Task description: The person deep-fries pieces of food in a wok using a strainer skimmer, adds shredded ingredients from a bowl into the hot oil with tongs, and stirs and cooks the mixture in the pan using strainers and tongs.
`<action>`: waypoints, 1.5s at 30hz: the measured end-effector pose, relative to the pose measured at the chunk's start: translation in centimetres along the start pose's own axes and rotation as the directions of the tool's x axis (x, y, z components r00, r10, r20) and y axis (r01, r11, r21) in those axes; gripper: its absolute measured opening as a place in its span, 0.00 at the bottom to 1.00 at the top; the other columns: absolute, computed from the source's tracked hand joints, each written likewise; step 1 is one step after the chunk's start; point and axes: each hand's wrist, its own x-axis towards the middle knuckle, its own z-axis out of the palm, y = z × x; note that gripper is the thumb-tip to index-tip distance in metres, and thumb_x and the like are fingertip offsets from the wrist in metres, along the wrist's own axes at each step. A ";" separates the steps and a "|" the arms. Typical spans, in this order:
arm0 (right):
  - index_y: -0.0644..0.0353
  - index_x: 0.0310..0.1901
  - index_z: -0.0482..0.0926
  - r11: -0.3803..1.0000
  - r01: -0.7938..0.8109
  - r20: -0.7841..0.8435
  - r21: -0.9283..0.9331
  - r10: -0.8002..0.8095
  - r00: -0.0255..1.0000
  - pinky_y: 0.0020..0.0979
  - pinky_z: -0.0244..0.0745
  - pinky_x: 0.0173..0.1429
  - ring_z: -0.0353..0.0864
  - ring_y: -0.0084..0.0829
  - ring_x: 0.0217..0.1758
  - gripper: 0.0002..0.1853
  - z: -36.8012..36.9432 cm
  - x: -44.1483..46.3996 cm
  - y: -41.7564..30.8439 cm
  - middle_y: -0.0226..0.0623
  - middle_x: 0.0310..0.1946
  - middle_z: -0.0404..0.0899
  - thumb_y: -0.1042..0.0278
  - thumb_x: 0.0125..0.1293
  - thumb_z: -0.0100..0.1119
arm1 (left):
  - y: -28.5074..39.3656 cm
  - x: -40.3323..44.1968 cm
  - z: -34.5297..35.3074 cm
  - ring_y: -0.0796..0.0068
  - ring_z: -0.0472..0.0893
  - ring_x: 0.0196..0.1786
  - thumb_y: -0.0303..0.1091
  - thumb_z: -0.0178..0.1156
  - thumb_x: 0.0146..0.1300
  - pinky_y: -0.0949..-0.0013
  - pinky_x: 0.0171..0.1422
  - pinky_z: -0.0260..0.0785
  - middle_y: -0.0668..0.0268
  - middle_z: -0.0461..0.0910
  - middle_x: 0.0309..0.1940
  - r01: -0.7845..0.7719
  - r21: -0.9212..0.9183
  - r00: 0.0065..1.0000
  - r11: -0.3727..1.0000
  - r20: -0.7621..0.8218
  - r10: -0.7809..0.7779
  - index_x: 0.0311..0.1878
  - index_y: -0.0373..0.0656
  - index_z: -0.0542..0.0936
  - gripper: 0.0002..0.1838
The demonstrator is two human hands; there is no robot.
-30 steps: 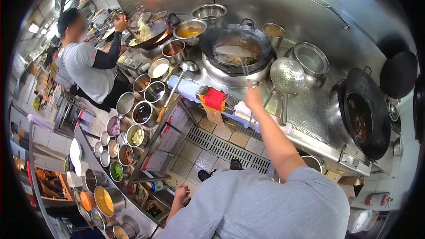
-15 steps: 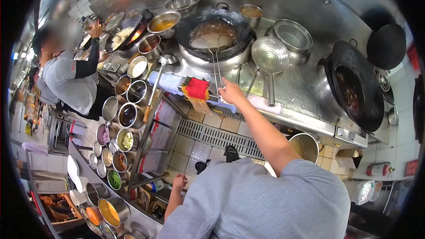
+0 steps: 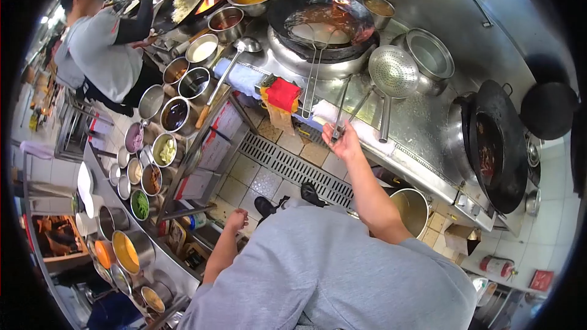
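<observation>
Stove line: long thin s/s wire tool w/ U-shaped end [image 3: 306,115] lies from wok to cntr edge; upper end inside round black wok [image 3: 281,21], which holds brown liquid [image 3: 333,17] w/ a pale mass; folded red cloth w/ yellow edging [image 3: 283,94] sits just L of tool's lower end, pale blue cloth [image 3: 239,78] beyond; round perforated s/s strainer [image 3: 394,72] stands close on R side, its straight handle nearest obstruction to R hand; rounded s/s pot [image 3: 430,51] behind strainer; second black wok [image 3: 520,146] tilted on steel ring, far R, well apart; deep s/s pot [image 3: 411,211] below cntr edge, beside R forearm; co-worker in grey shirt w/ black sleeve [image 3: 101,55] at next wok, far L.

Handled item: pair of slim grey s/s handles [image 3: 343,104], at front cntr edge, between wire tool and strainer, lower ends at R hand [image 3: 344,140]; R palm turned up, fingers part-curled, appear to touch handle ends; whether grip is firm or loose, can't tell; L hand [image 3: 237,220] low by side shelving, fingers loosely curled, nothing visible in it; exact closure can't be told.
</observation>
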 end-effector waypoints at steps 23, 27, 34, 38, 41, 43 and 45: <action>0.63 0.43 0.71 -0.817 -0.008 0.661 -0.577 -0.473 0.583 0.48 0.70 0.43 0.75 0.55 0.40 0.13 15.7 0.2 -18.4 0.57 0.33 0.76 0.75 0.56 0.43 | -4.6 -1.0 0.9 0.76 0.73 0.21 0.31 0.46 0.58 0.72 0.19 0.58 0.67 0.73 0.25 -0.049 -0.331 0.996 0.942 -0.092 0.020 0.39 0.48 0.71 0.07; 0.60 0.45 0.73 -0.667 0.166 0.560 -0.726 -0.434 0.706 0.36 0.69 0.25 0.76 0.39 0.25 0.12 14.4 0.5 -23.7 0.47 0.26 0.77 0.71 0.61 0.44 | -5.5 -4.3 0.3 0.74 0.74 0.21 0.33 0.46 0.59 0.71 0.18 0.58 0.66 0.72 0.23 -0.046 -0.183 0.992 0.982 -0.122 0.023 0.38 0.47 0.71 0.06; 0.55 0.55 0.64 0.237 0.195 0.110 -0.952 -0.329 0.938 0.18 0.57 0.14 0.61 0.15 0.15 0.15 14.5 -0.8 -19.6 0.31 0.22 0.69 0.67 0.68 0.39 | -7.3 -4.8 0.2 0.74 0.75 0.22 0.35 0.46 0.61 0.71 0.19 0.58 0.69 0.72 0.23 -0.093 -0.222 0.985 0.971 -0.163 0.057 0.38 0.47 0.72 0.06; 0.54 0.58 0.62 0.498 0.194 0.131 -0.845 -0.159 0.979 0.15 0.53 0.13 0.57 0.13 0.14 0.18 14.4 1.4 -17.6 0.33 0.25 0.70 0.68 0.67 0.42 | -8.5 -2.2 -0.7 0.75 0.74 0.24 0.34 0.46 0.62 0.73 0.21 0.58 0.69 0.72 0.24 -0.072 -0.417 0.987 0.906 -0.159 0.005 0.38 0.47 0.72 0.06; 0.55 0.52 0.65 0.572 0.190 0.141 -0.798 -0.129 0.982 0.14 0.53 0.12 0.58 0.13 0.14 0.13 15.1 1.8 -15.7 0.33 0.25 0.69 0.70 0.67 0.43 | -7.2 -2.8 -1.8 0.76 0.73 0.24 0.34 0.46 0.62 0.73 0.23 0.59 0.70 0.71 0.24 -0.060 -0.490 0.988 0.870 -0.154 -0.018 0.39 0.48 0.71 0.06; 0.54 0.48 0.66 0.656 0.174 0.176 -0.734 -0.063 0.982 0.13 0.54 0.12 0.58 0.13 0.14 0.10 15.1 2.4 -15.5 0.33 0.25 0.70 0.71 0.65 0.44 | -6.5 -2.9 -2.4 0.76 0.73 0.24 0.35 0.46 0.62 0.72 0.23 0.59 0.70 0.71 0.24 -0.061 -0.538 0.986 0.841 -0.161 -0.032 0.39 0.48 0.71 0.06; 0.53 0.48 0.65 0.679 0.160 0.159 -0.716 -0.065 0.985 0.13 0.53 0.12 0.57 0.12 0.14 0.10 15.2 2.7 -15.0 0.33 0.25 0.69 0.71 0.66 0.44 | -6.3 -2.9 -2.9 0.76 0.72 0.24 0.35 0.46 0.62 0.73 0.23 0.58 0.70 0.71 0.24 -0.055 -0.530 0.985 0.846 -0.170 -0.043 0.39 0.48 0.71 0.06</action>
